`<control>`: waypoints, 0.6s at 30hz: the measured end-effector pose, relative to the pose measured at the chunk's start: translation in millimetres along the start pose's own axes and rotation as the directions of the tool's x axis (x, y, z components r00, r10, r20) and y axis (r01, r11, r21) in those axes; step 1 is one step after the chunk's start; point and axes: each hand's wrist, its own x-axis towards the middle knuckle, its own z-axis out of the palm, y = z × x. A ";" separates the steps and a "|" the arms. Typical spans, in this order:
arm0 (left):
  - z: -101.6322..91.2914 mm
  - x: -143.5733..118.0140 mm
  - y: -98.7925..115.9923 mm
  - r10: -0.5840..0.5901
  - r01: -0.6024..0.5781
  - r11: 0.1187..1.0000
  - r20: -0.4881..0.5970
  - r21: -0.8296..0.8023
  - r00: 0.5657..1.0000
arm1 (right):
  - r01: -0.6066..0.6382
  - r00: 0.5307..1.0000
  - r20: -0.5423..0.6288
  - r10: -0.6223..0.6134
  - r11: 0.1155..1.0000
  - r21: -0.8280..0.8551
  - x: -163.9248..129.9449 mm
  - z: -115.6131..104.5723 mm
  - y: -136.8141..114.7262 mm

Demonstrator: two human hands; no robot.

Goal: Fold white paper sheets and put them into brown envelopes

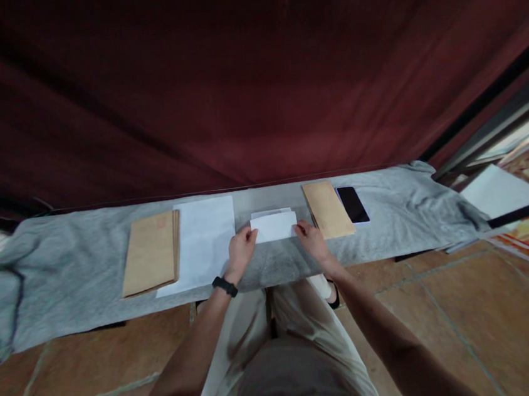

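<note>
Holding a folded paper (274,226) flat on the grey cloth (78,268), we pinch its two short ends: our left hand (241,249) at 9 o'clock, our right hand (310,238) at 3, fingers curled onto the edges. White sheets (205,239) and brown envelopes (151,253) lie at 9; another envelope (327,209) and a phone (353,204) at 3.

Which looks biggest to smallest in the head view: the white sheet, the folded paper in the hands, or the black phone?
1. White sheet, clearly largest.
2. Folded paper, held by the left hand and right hand.
3. Black phone, slightly smaller; these two look close.
</note>
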 end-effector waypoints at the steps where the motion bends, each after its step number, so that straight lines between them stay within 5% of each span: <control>1: -0.1 2.3 1.4 -0.008 0.008 1.000 -0.003 0.016 1.000 | -0.010 1.000 -0.004 0.010 1.000 -0.022 1.6 0.5 -1.9; 18: 6.3 21.9 15.5 -0.138 0.136 0.963 -0.007 0.231 0.990 | -0.142 0.990 -0.010 0.143 0.963 -0.231 19.2 3.5 -20.1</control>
